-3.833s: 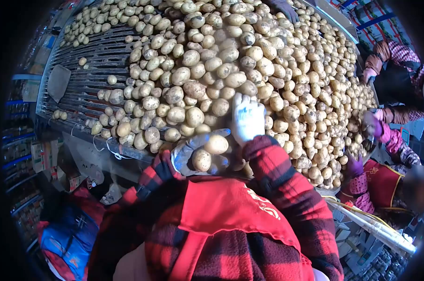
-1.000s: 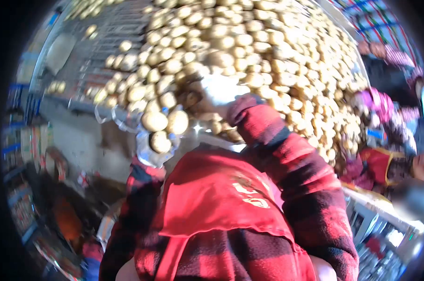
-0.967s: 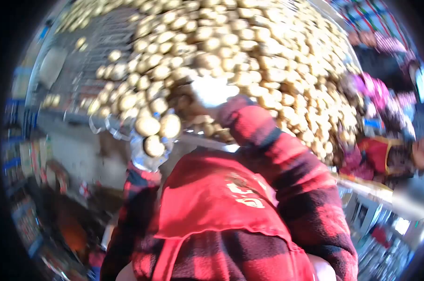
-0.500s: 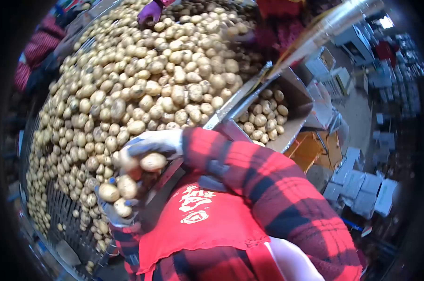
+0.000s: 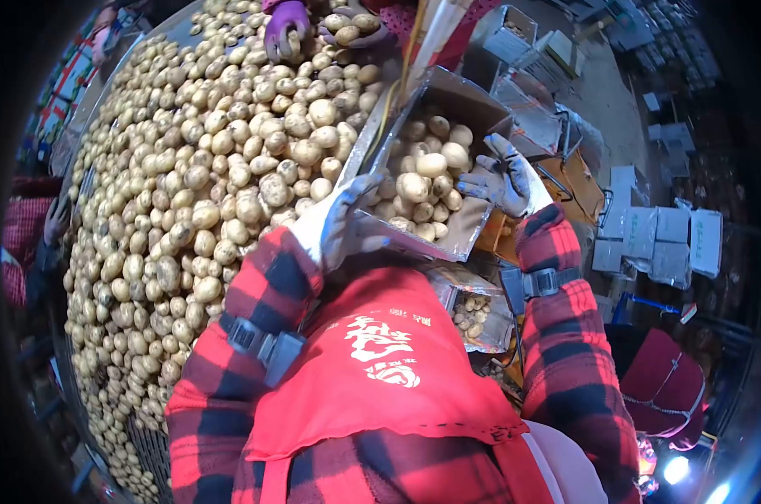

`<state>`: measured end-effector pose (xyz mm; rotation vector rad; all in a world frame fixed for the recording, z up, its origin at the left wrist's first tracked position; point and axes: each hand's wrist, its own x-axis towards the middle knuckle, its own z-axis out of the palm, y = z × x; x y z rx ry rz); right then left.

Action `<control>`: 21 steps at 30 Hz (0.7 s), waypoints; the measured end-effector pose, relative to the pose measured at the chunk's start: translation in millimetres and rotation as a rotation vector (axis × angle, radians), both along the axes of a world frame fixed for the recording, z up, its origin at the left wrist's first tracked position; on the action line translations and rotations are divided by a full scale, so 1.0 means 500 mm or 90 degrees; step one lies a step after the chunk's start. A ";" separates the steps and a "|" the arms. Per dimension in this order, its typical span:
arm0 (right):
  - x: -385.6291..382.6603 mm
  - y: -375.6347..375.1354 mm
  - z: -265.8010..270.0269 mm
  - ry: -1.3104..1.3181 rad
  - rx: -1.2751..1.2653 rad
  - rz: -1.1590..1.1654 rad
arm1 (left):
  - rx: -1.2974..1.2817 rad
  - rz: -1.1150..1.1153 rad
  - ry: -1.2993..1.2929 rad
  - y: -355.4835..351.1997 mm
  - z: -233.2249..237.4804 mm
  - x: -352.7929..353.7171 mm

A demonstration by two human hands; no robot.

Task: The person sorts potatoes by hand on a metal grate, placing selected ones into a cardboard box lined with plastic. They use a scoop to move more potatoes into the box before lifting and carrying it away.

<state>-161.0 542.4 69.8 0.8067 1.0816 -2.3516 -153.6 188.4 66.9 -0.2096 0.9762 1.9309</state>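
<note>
A cardboard box (image 5: 481, 92) holds a pile of potatoes (image 5: 431, 165) in front of me. My left hand (image 5: 345, 220), in a white and blue-grey glove, is at the box's near left corner with its fingers stretched out and nothing in them. Over the right edge of the box, my right hand (image 5: 505, 180) has its gloved fingers spread and holds nothing. To the left, a large heap of potatoes (image 5: 204, 185) covers the sorting table.
Another person's purple-gloved hand (image 5: 286, 32) touches potatoes at the far end, beside a second glove holding several. A slanted pole (image 5: 422, 50) rises by the box. A smaller box (image 5: 491, 336) with potatoes sits low by my apron; white cartons (image 5: 670, 231) stand right.
Both my hands have moved from the heap to the box on the right. The potatoes they held have left them, and the fingers have opened. My view has turned right.
</note>
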 end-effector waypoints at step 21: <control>-0.070 -0.166 -0.321 0.196 1.249 0.340 | -0.090 0.267 -0.126 -0.254 -0.019 0.306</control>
